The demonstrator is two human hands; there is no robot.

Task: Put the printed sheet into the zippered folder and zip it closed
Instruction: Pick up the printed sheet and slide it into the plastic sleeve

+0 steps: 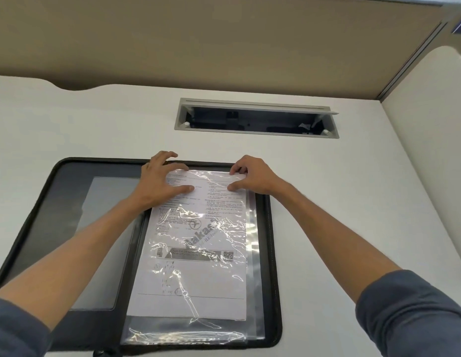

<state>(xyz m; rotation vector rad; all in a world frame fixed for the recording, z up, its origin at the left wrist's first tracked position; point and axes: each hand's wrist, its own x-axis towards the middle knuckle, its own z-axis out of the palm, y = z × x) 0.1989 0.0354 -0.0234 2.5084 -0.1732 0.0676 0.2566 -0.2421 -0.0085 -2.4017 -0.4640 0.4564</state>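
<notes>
Sheet: the printed sheet (196, 253) lies on the right half of the open folder (100, 328), most of it already under a clear sleeve (252, 253) that glints across the print; its top edge sits at the sleeve's mouth, near the folder's far rim.
Folder: spread flat on the white worktop (353, 202), its left half showing a grey window pocket (105, 228); lying open and flat gives both hands free access to the sleeve.
Zipper: the dark zipper track (274, 253) runs round the folder's edge, still fully undone.
Left hand: the left hand (159, 184) rests on the sheet's top left corner, fingers (183, 188) spread, the thumb flat on the paper and the others reaching to the folder's far rim, probably to hold the sleeve mouth open and keep the paper square.
Right hand: the right hand (252, 176) is at the sheet's top right corner, fingers curled, thumb and forefinger seemingly pinching the sleeve's edge there; whether paper is in the pinch too I cannot tell.
Stage: 1 step nearly done, I judge, seating the sheet; folding the halves shut and zipping remain.
Beyond: a grey cable hatch (255, 117) stands open past the folder's far rim, well apart from it.
</notes>
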